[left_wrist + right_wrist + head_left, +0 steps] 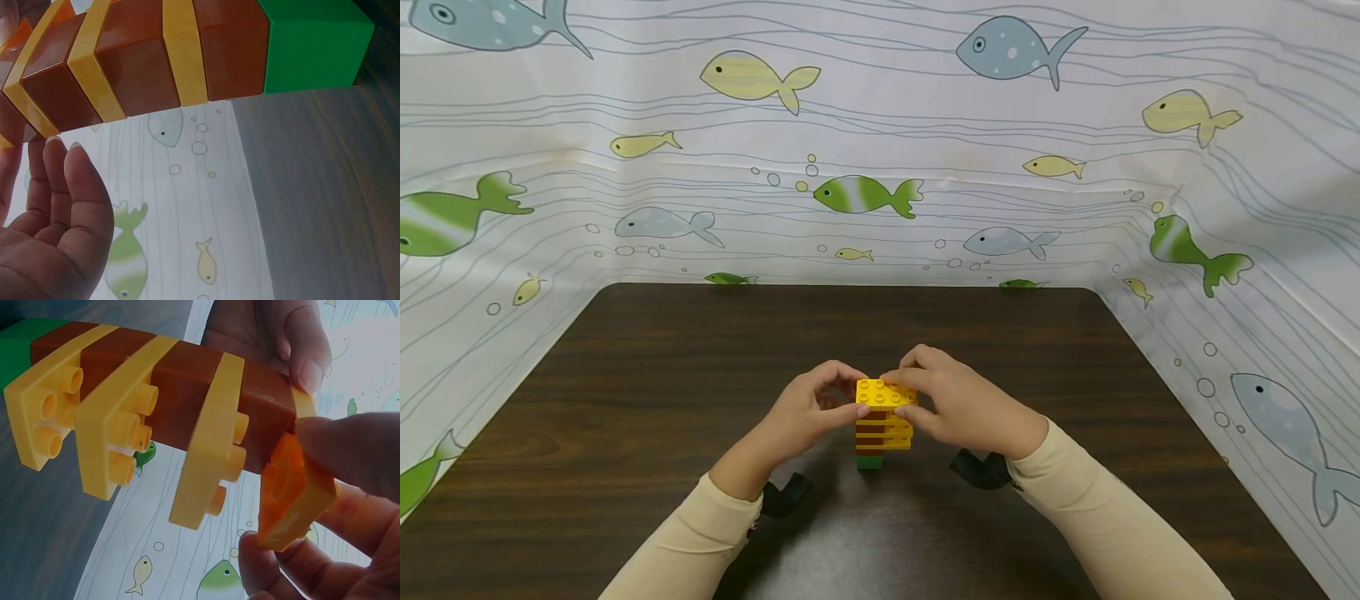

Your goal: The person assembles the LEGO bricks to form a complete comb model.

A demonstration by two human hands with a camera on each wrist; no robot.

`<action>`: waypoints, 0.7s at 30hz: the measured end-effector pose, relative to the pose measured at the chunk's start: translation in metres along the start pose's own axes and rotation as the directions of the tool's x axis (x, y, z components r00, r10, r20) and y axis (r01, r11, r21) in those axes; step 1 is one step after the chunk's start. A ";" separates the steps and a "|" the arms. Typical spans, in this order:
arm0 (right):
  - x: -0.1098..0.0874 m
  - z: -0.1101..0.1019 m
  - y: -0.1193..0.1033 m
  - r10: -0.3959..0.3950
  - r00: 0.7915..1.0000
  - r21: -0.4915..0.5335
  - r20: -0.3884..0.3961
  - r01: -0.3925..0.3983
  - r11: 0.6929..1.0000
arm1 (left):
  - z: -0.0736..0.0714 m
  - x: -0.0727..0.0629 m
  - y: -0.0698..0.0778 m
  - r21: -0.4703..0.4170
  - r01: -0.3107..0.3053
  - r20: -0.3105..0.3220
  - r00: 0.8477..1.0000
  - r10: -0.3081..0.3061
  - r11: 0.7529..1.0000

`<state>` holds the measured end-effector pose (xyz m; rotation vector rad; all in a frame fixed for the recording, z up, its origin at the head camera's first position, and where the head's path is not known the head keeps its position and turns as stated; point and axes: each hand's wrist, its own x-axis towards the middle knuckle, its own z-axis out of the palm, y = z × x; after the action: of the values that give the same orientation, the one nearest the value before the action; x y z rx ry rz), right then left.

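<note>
A tower of toy building bricks stands in the middle of the table. Its base is a green brick (pixel 315 50). Above that, brown bricks (pixel 234 56) alternate with thin yellow bricks (pixel 209 450) whose studded ends jut out to the right. A flat yellow brick (pixel 880 392) with studs on top caps the tower. My left hand (pixel 796 414) pinches this top brick at its left end, thumb in front. My right hand (pixel 966 400) pinches its overhanging right end between thumb and fingers. The right wrist view shows the brick's hollow orange-lit underside.
The dark wood table (pixel 625 400) surrounds the tower. A white sheet (pixel 880 125) printed with fish rises along the back and both sides. Black wrist mounts hang under the left sleeve (pixel 700 521) and the right sleeve (pixel 1097 500).
</note>
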<state>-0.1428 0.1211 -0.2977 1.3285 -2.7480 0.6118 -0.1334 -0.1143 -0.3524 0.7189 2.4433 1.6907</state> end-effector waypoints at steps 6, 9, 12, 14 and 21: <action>-0.001 -0.001 0.000 -0.017 1.000 -0.014 -0.001 0.017 1.000 | 0.000 -0.001 0.003 -0.003 0.007 -0.002 1.000 -0.007 1.000; -0.001 0.000 0.000 -0.014 1.000 -0.006 0.006 0.014 1.000 | 0.000 -0.002 0.003 -0.003 0.013 -0.006 1.000 -0.013 1.000; 0.000 0.001 0.000 -0.003 1.000 0.008 0.014 0.003 1.000 | 0.000 -0.002 0.003 0.009 0.009 -0.013 1.000 -0.009 1.000; 0.000 0.001 0.001 0.007 1.000 0.021 0.016 -0.007 1.000 | 0.000 -0.002 0.002 0.018 0.003 -0.018 1.000 -0.003 1.000; -0.002 0.001 0.003 0.035 0.999 0.058 0.019 -0.036 0.998 | 0.000 -0.001 0.002 0.031 0.003 -0.015 1.000 -0.003 1.000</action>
<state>-0.1436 0.1244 -0.3001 1.3058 -2.7942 0.6908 -0.1319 -0.1136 -0.3507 0.7084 2.4845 1.6664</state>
